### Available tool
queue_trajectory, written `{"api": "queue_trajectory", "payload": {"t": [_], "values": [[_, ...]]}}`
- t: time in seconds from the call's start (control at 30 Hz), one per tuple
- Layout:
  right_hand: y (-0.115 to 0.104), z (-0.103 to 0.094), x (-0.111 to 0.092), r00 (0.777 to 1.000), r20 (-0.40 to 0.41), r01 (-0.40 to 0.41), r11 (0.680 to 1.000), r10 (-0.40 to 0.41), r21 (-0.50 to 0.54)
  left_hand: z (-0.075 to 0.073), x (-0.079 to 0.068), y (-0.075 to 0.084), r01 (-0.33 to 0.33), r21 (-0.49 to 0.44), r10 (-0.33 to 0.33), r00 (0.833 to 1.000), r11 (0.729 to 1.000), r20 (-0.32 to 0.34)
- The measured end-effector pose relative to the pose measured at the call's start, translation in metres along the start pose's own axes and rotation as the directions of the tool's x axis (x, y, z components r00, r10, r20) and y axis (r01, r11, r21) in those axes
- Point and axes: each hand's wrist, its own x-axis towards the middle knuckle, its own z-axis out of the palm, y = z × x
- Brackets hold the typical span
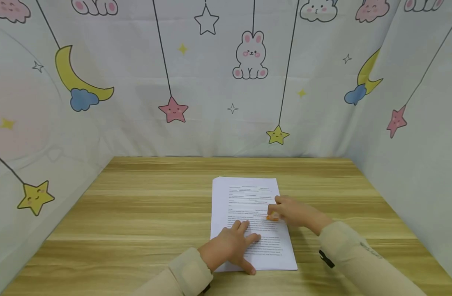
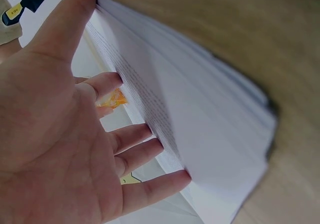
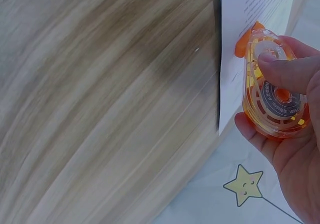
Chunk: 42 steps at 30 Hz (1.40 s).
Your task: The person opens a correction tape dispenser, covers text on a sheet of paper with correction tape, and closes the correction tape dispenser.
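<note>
Right hand (image 1: 293, 212): grip clamped on rounded, clear-and-orange plastic tape dispenser (image 3: 270, 107).
Left hand (image 1: 230, 246): grip spread apart on rectangular white printed-paper stack (image 1: 244, 205).
Table (image 1: 137, 213): brown wood-grained, beneath stack.

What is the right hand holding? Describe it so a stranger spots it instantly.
On the brown wood-grain table lies a stack of white printed paper. Near the stack's right edge, the right hand grips a rounded, clear-and-orange plastic correction-tape dispenser. Its orange, see-through casing sets it apart from the flat white paper.
</note>
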Motion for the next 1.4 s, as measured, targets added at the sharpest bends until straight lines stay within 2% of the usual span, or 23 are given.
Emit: {"api": "queue_trajectory", "payload": {"t": [0.67, 0.87, 0.97, 1.1, 1.23, 1.4], "values": [[0.016, -0.003, -0.027, 0.998, 0.009, -0.060, 0.996, 0.060, 0.066, -0.002, -0.002, 0.001, -0.022, -0.016, 0.021, 1.000, 1.000, -0.016], [0.020, 0.001, -0.032, 0.998, -0.057, -0.022, 0.999, 0.025, 0.042, -0.002, -0.003, 0.000, -0.022, -0.040, 0.021, 0.999, 0.999, -0.025], [0.020, 0.002, -0.034, 0.996, -0.084, -0.016, 0.998, 0.021, 0.063, -0.001, -0.005, -0.001, -0.023, -0.074, 0.022, 1.000, 0.997, -0.021], [0.022, 0.003, -0.039, 0.993, -0.079, -0.074, 0.988, 0.085, 0.138, -0.001, -0.008, -0.001, -0.027, -0.147, 0.025, 1.000, 0.989, -0.016], [0.025, -0.003, -0.048, 0.984, -0.035, -0.166, 0.966, 0.177, 0.200, 0.002, -0.010, 0.000, -0.027, -0.222, 0.030, 0.999, 0.975, 0.011], [0.024, -0.010, -0.048, 0.974, -0.034, -0.211, 0.956, 0.222, 0.205, 0.005, -0.010, -0.001, -0.023, -0.227, 0.029, 0.999, 0.974, 0.022]]}}
